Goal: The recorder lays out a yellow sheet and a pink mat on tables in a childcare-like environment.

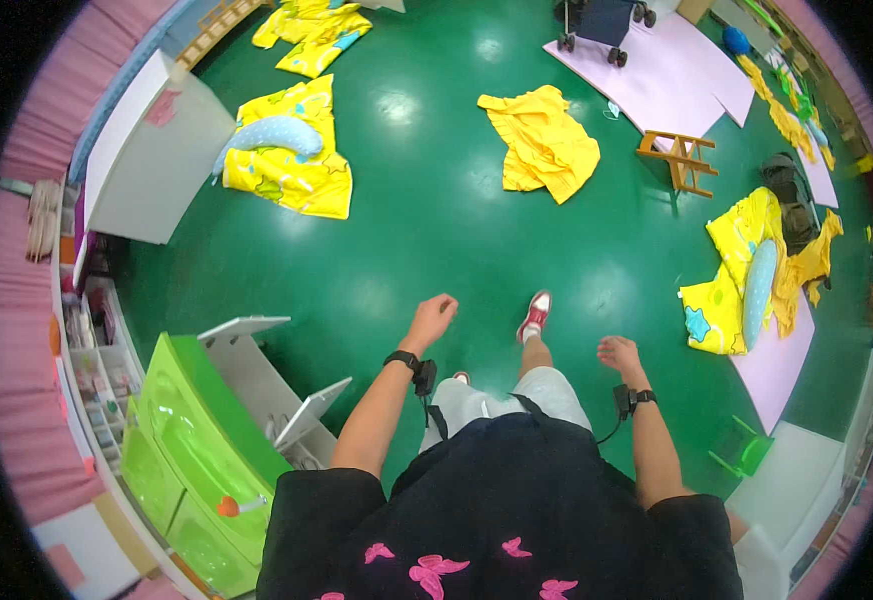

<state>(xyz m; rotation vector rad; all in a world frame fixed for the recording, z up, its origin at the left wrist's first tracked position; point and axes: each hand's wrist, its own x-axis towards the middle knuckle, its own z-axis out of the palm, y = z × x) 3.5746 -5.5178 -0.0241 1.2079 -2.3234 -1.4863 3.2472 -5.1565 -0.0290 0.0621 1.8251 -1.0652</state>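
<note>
Hanging empty, left hand (433,320) and right hand (620,357), fingers loosely half-curled, green floor (407,220) stretching to rumpled yellow cloth (542,145), lime-green cabinet (192,430) at left

Left grip (436,318): relaxed, loosely curled
Right grip (619,355): relaxed, slightly bent
Forearms (373,415): extended forward, spread well apart

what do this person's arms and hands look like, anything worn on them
Short black sleeves; on each side, a black wristband with a small black box and thin dark cable. The left hand and right hand wear no gloves.
</note>
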